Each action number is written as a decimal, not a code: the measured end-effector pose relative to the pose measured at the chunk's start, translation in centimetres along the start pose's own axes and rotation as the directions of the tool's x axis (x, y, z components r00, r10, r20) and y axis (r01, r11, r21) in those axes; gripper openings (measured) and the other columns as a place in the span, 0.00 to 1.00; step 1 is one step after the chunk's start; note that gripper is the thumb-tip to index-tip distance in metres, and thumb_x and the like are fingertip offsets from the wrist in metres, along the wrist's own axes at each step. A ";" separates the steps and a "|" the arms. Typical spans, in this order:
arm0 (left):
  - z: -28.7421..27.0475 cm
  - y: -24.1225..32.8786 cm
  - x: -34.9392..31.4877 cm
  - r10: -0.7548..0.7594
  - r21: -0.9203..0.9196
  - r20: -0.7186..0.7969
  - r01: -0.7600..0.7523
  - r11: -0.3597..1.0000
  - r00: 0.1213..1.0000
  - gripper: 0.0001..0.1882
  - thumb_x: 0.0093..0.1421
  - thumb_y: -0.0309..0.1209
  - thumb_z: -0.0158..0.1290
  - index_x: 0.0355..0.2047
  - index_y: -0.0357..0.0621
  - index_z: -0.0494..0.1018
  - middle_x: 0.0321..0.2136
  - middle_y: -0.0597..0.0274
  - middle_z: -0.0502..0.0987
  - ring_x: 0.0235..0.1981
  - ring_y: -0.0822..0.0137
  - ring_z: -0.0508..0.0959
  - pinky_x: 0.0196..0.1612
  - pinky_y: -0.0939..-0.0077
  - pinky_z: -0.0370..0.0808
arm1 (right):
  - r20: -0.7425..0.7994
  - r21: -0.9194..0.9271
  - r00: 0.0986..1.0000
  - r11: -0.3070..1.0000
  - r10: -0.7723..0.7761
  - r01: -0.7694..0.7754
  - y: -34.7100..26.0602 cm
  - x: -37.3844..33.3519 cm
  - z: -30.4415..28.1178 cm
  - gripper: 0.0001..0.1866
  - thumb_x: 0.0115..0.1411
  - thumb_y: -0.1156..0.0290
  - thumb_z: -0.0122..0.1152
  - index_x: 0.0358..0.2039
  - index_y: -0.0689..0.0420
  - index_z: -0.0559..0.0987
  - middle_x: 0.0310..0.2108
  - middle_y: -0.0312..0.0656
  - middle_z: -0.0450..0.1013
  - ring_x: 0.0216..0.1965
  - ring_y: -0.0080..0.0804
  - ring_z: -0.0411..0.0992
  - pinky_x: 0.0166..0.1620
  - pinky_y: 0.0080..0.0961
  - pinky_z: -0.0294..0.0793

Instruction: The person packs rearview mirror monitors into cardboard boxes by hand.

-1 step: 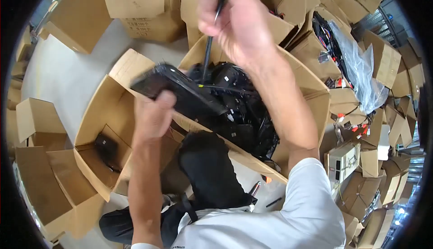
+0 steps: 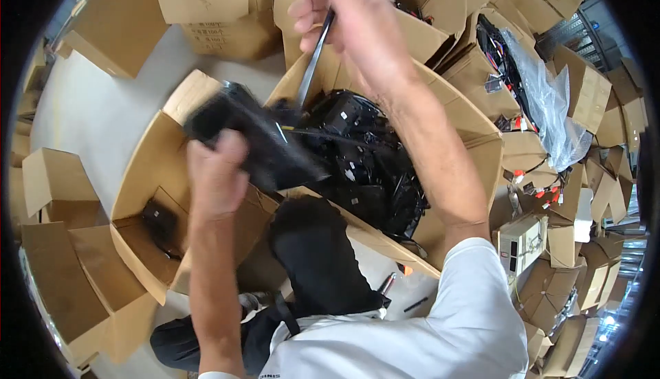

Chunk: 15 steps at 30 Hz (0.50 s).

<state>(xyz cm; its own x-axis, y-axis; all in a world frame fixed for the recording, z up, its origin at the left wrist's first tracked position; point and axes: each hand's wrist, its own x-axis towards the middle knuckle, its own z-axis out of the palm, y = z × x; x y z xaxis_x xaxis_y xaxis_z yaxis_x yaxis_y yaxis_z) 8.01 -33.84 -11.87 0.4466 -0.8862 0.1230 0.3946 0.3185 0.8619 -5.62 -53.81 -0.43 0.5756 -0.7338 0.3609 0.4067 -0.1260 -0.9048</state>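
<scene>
My left hand point(image 2: 218, 173) is closed on a black, flat plastic case point(image 2: 258, 142), tilted and smeared by motion over the edge between two cartons. A black cable point(image 2: 315, 66) runs up from the case's far end to my right hand point(image 2: 357, 28). The fingers of that hand are bent round the cable, above the far side of the right carton. Below my right forearm, this open carton point(image 2: 474, 162) holds a heap of black devices and cables point(image 2: 364, 166). In the left open carton point(image 2: 148, 149) lies one small black device point(image 2: 159, 221) with a cord.
Open cartons surround me; a brown carton point(image 2: 227, 35) stands beyond the case. Clear plastic wrap point(image 2: 550, 104) hangs over cables at the right, near a beige instrument box point(image 2: 522, 245). My black-clad knee point(image 2: 309, 241) is against the cartons. A pen-like tool point(image 2: 387, 284) is beside it.
My left hand and the case have shifted a little to the left, and the case has turned. My right hand has moved slightly up and left with the cable.
</scene>
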 end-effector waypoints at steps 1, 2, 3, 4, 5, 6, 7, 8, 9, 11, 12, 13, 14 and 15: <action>-2.6 1.1 -0.9 -0.116 -0.019 -0.171 0.115 0.993 0.978 0.27 0.67 0.45 0.56 0.57 0.38 0.68 0.46 0.55 0.79 0.48 0.61 0.78 0.55 0.64 0.75 | 0.029 -0.333 0.980 0.923 -0.195 0.193 3.8 -0.8 -2.0 0.25 0.71 0.50 0.49 0.29 0.62 0.73 0.21 0.43 0.70 0.25 0.35 0.70 0.29 0.33 0.68; -4.0 2.8 -1.9 -0.106 -0.059 -0.295 0.092 0.994 0.950 0.26 0.67 0.46 0.55 0.56 0.38 0.69 0.46 0.55 0.79 0.46 0.61 0.79 0.54 0.64 0.76 | 0.075 -0.647 0.997 0.761 0.012 0.039 6.2 -2.2 -4.9 0.27 0.69 0.48 0.51 0.28 0.63 0.74 0.23 0.47 0.71 0.27 0.39 0.71 0.32 0.36 0.70; -5.4 4.4 -2.9 -0.092 -0.095 -0.407 0.058 0.994 0.909 0.26 0.67 0.47 0.54 0.55 0.39 0.70 0.45 0.55 0.80 0.44 0.60 0.80 0.52 0.63 0.77 | 0.048 -0.880 0.976 0.471 0.211 -0.058 8.3 -3.9 -8.8 0.28 0.67 0.47 0.54 0.28 0.64 0.74 0.24 0.51 0.72 0.29 0.43 0.73 0.35 0.38 0.72; -8.2 5.5 -4.2 -0.105 -0.127 -0.477 0.050 0.991 0.873 0.26 0.67 0.47 0.53 0.55 0.39 0.71 0.45 0.55 0.79 0.44 0.59 0.80 0.52 0.62 0.77 | 0.009 -0.848 0.956 0.509 0.293 -0.148 13.2 -6.7 -12.7 0.28 0.65 0.47 0.57 0.27 0.64 0.75 0.28 0.57 0.74 0.32 0.48 0.74 0.39 0.40 0.74; -10.1 5.9 -5.7 -0.135 -0.170 -0.542 0.049 0.984 0.829 0.26 0.68 0.48 0.53 0.55 0.39 0.71 0.46 0.54 0.79 0.44 0.58 0.80 0.51 0.60 0.77 | 0.040 -0.854 0.917 0.490 0.397 -0.174 17.5 -10.5 -17.2 0.23 0.63 0.52 0.60 0.29 0.64 0.77 0.29 0.58 0.75 0.34 0.51 0.76 0.41 0.43 0.74; -10.1 6.5 -7.3 -0.168 -0.157 -0.533 0.098 0.983 0.829 0.25 0.67 0.45 0.52 0.56 0.38 0.70 0.47 0.54 0.79 0.45 0.58 0.80 0.53 0.59 0.77 | 0.112 -0.984 0.926 0.170 0.362 0.052 21.4 -14.9 -20.2 0.14 0.60 0.62 0.60 0.33 0.63 0.78 0.31 0.59 0.76 0.38 0.55 0.76 0.45 0.46 0.75; -9.9 6.4 -8.0 -0.207 -0.159 -0.508 0.146 0.977 0.836 0.25 0.67 0.43 0.52 0.57 0.38 0.70 0.47 0.53 0.79 0.46 0.57 0.80 0.54 0.58 0.76 | -0.048 -0.999 0.819 -0.013 0.572 -0.050 24.6 -18.9 -23.6 0.12 0.57 0.70 0.57 0.39 0.63 0.79 0.35 0.61 0.77 0.42 0.58 0.76 0.47 0.50 0.75; -9.1 6.8 -9.0 -0.275 -0.214 -0.419 0.201 0.956 0.865 0.24 0.66 0.39 0.52 0.57 0.37 0.69 0.51 0.52 0.78 0.51 0.56 0.79 0.57 0.55 0.74 | -0.011 -0.995 0.753 0.064 0.658 -0.071 27.0 -22.0 -25.6 0.13 0.56 0.75 0.55 0.42 0.64 0.78 0.37 0.64 0.76 0.43 0.61 0.76 0.47 0.52 0.74; -9.9 6.4 -10.5 -0.269 -0.214 -0.389 0.197 0.957 0.881 0.25 0.65 0.37 0.52 0.58 0.37 0.68 0.54 0.51 0.76 0.54 0.55 0.77 0.60 0.55 0.73 | -0.058 -0.959 0.840 0.204 0.539 -0.197 28.5 -24.2 -23.6 0.15 0.55 0.75 0.56 0.43 0.64 0.79 0.38 0.65 0.76 0.43 0.63 0.75 0.47 0.53 0.73; -11.0 5.7 -12.4 -0.175 -0.171 -0.501 0.102 0.980 0.847 0.25 0.66 0.37 0.51 0.59 0.37 0.68 0.55 0.52 0.75 0.55 0.55 0.76 0.61 0.56 0.71 | -0.209 -0.902 0.862 0.251 0.461 -0.353 28.8 -24.8 -21.5 0.13 0.57 0.72 0.57 0.41 0.60 0.82 0.36 0.60 0.77 0.42 0.62 0.75 0.45 0.50 0.74; -9.0 5.7 -11.6 -0.198 -0.227 -0.558 0.081 0.970 0.806 0.23 0.67 0.40 0.50 0.57 0.37 0.69 0.52 0.54 0.78 0.51 0.58 0.79 0.56 0.60 0.75 | -0.214 -0.895 0.903 0.296 0.373 -0.335 27.5 -24.7 -21.3 0.12 0.58 0.70 0.59 0.40 0.60 0.82 0.35 0.59 0.77 0.41 0.62 0.75 0.44 0.45 0.75; -8.9 6.1 -11.6 -0.177 -0.232 -0.551 0.054 0.971 0.816 0.23 0.68 0.42 0.49 0.56 0.38 0.70 0.49 0.54 0.79 0.48 0.59 0.80 0.53 0.61 0.77 | -0.159 -0.878 0.947 0.398 0.279 -0.265 25.6 -23.6 -21.0 0.11 0.59 0.70 0.61 0.41 0.60 0.82 0.34 0.57 0.78 0.37 0.56 0.78 0.42 0.40 0.76; -9.3 6.9 -11.8 -0.132 -0.216 -0.556 0.011 0.976 0.821 0.23 0.69 0.44 0.48 0.54 0.39 0.71 0.47 0.55 0.79 0.45 0.60 0.81 0.49 0.63 0.79 | -0.222 -0.823 0.931 0.457 0.289 -0.338 22.8 -21.8 -18.9 0.11 0.59 0.72 0.63 0.41 0.62 0.82 0.35 0.54 0.79 0.35 0.45 0.79 0.42 0.35 0.76; -9.4 6.1 -11.1 -0.193 -0.251 -0.627 0.038 0.967 0.754 0.25 0.70 0.50 0.47 0.53 0.40 0.72 0.45 0.55 0.80 0.41 0.60 0.81 0.44 0.64 0.81 | -0.247 -0.826 0.943 0.461 0.222 -0.325 19.6 -20.1 -18.5 0.09 0.61 0.77 0.62 0.42 0.63 0.81 0.39 0.51 0.79 0.37 0.37 0.78 0.43 0.32 0.76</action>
<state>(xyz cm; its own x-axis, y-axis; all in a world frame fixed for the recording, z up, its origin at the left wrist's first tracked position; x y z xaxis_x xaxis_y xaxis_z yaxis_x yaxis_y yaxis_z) 12.99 -18.86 -12.65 0.7648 -0.5188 -0.3819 0.6003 0.3589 0.7147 -22.33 -53.89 -29.58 0.4582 -0.8849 0.0836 -0.5855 -0.3713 -0.7207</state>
